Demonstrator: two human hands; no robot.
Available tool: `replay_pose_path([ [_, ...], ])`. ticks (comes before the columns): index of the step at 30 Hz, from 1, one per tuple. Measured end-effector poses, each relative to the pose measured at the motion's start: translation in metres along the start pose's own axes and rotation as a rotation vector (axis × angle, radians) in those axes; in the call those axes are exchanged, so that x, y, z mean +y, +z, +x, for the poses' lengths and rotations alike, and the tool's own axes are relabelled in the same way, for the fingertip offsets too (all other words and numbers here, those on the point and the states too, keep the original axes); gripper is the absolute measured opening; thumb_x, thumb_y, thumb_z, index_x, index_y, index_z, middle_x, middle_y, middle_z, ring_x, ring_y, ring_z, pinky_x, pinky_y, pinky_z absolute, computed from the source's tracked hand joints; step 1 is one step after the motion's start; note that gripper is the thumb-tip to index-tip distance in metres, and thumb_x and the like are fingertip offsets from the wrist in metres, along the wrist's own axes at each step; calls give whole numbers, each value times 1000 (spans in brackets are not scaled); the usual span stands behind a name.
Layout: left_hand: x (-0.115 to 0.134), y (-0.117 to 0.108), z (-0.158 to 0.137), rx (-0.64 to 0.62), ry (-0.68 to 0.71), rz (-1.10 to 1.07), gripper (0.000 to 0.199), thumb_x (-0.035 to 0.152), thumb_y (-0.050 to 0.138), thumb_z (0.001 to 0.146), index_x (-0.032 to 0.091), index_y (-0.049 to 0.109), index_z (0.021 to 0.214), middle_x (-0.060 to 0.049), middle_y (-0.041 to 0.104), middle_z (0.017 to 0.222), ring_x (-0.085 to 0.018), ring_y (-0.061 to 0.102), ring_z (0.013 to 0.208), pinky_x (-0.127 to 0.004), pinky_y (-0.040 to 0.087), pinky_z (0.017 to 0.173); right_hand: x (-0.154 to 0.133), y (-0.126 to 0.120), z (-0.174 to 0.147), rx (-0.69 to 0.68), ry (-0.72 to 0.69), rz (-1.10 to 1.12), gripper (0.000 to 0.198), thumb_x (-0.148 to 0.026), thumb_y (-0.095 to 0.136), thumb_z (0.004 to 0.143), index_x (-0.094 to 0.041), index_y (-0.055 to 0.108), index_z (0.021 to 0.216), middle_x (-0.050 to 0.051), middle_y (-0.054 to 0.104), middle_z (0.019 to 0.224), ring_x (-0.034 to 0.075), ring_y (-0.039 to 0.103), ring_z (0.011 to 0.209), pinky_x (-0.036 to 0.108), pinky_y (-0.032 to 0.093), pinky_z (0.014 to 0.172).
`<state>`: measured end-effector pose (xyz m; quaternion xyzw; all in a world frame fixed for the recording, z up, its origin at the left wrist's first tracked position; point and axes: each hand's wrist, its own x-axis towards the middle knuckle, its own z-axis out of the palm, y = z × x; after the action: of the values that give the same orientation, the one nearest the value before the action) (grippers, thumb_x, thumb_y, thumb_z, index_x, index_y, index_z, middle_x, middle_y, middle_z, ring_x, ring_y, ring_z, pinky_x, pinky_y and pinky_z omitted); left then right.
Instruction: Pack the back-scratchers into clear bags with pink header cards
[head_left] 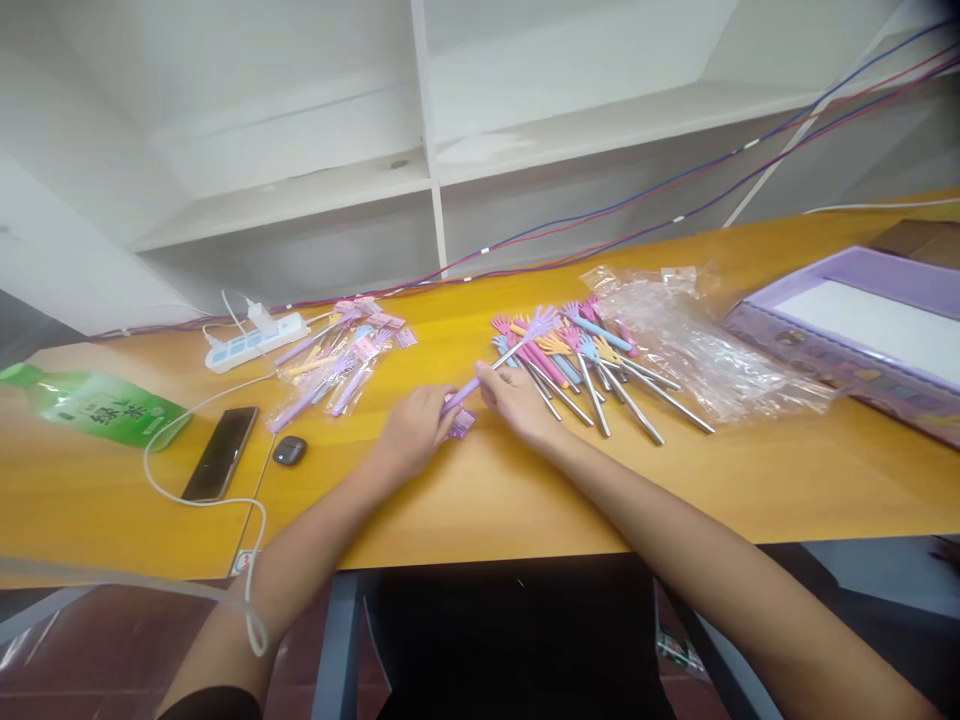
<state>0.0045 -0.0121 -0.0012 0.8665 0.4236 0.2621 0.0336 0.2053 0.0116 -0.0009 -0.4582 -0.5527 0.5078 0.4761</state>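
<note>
A purple back scratcher (541,322) with a hand-shaped head and a metal rod slants between my hands. Its purple handle is in the closed fingers of my left hand (415,430). The fingers of my right hand (517,400) are closed around it near where handle and rod meet. Under my left fingertips shows a small purple printed card (462,422); whether it is gripped or lies on the table cannot be made out. Just beyond my right hand lies a pile of loose back scratchers (592,350) in pink, blue, orange and purple, several with rods pointing toward me.
Wrapped back scratchers (337,360) with pink cards lie at the left, near a power strip (259,342). Closer are a green bottle (105,405), a phone (221,455), an earbud case (289,451) and a white cable (150,465). Clear bags (705,340) and a purple case (847,320) occupy the right.
</note>
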Motion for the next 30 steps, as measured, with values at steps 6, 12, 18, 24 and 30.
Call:
replay_pose_path([
  [6,6,-2,1,-115,-121,1,33,41,33,110,20,59,107,-4,68,82,-19,64,72,-30,43,65,-5,12,-8,-58,-31,-104,65,-74,44,92,-23,38,53,-3,36,49,10,33,49,28,26,50],
  [12,20,-15,7,-179,-235,-346,42,50,32,109,23,53,85,1,59,70,-15,54,64,-29,40,64,-25,-4,-12,-117,-91,-161,64,-66,43,97,-22,37,50,-2,33,48,10,31,48,29,22,50],
  [18,30,-16,7,-315,-351,-972,43,59,40,104,24,43,80,6,33,59,-11,31,47,-27,32,49,-44,-22,-17,-219,-192,-179,66,-70,48,94,-23,30,52,-4,26,49,9,22,51,28,16,49],
  [24,24,-13,5,-441,-323,-961,44,58,31,106,24,41,80,7,27,58,-12,29,45,-28,36,48,-34,-23,-16,-188,-237,-227,61,-62,47,95,-23,28,53,-4,25,51,9,22,52,28,16,50],
  [30,16,1,7,18,11,22,21,25,39,104,17,57,110,-13,63,101,-26,60,93,-43,50,86,-12,19,-16,-24,-86,-51,43,-47,51,88,-22,39,56,-2,45,56,13,43,58,27,33,56],
])
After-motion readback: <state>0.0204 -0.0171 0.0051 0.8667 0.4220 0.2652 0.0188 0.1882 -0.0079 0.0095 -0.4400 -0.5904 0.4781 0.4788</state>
